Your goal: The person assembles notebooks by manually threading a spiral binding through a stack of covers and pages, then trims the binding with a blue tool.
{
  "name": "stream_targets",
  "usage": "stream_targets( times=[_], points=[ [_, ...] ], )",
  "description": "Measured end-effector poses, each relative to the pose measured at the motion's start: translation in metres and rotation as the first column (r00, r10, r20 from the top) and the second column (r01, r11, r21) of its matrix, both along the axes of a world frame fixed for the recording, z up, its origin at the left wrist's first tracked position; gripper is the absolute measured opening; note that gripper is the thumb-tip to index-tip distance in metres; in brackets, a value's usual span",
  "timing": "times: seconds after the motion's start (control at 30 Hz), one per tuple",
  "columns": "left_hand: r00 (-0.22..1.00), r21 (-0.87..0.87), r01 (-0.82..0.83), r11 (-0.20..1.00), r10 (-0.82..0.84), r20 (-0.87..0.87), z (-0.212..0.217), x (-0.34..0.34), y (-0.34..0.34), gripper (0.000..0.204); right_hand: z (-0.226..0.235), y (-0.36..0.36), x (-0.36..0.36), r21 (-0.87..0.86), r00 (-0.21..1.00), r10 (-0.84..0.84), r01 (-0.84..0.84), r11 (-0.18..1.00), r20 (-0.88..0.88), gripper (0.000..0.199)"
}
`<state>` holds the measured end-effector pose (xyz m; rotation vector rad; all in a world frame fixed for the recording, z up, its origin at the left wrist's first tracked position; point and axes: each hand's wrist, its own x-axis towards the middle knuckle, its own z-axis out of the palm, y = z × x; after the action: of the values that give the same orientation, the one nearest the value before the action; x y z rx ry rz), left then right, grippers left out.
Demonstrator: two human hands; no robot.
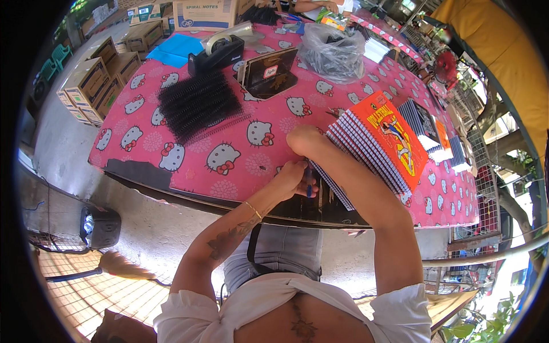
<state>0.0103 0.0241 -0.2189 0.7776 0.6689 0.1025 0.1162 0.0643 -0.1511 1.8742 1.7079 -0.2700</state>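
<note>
At a pink cat-print tabletop's near edge, the left hand curls around a small blue tool; the right hand's grip is hidden, beside lettered orange spiral notebooks; beyond, a clear plastic bag holds dark contents

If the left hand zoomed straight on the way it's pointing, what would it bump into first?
Probably the person's own right forearm, near the wrist, which crosses just ahead of the left hand. Heights are hard to judge here, so it might slip underneath instead.
</note>
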Motion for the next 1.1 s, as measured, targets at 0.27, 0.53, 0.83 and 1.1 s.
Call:
stream_targets(
  times=[0.27,0.53,0.83,1.1],
  points=[
    [0.966,0.783,0.238,0.574,-0.056,-0.253,0.009,-0.029,-0.001,0.035,0.008,-0.023,-0.011,0.358,0.967,0.238,-0.190,0.914,-0.095,0.025],
    [0.923,0.750,0.324,-0.577,0.366,-0.117,0.025,-0.067,0.051,0.047,0.179,-0.123,-0.036,0.739,0.687,0.609,-0.155,0.656,-0.396,0.018],
    [0.487,-0.391,-0.147,0.909,0.410,0.771,0.195,0.029,0.046,0.039,0.176,-0.047,0.014,0.932,0.789,0.557,0.054,0.358,-0.260,0.020],
    [0.451,-0.430,-0.145,0.891,0.446,0.773,0.162,0.134,0.167,0.028,0.153,0.052,0.109,0.960,0.737,0.637,0.058,0.274,-0.226,0.024]
  ],
)
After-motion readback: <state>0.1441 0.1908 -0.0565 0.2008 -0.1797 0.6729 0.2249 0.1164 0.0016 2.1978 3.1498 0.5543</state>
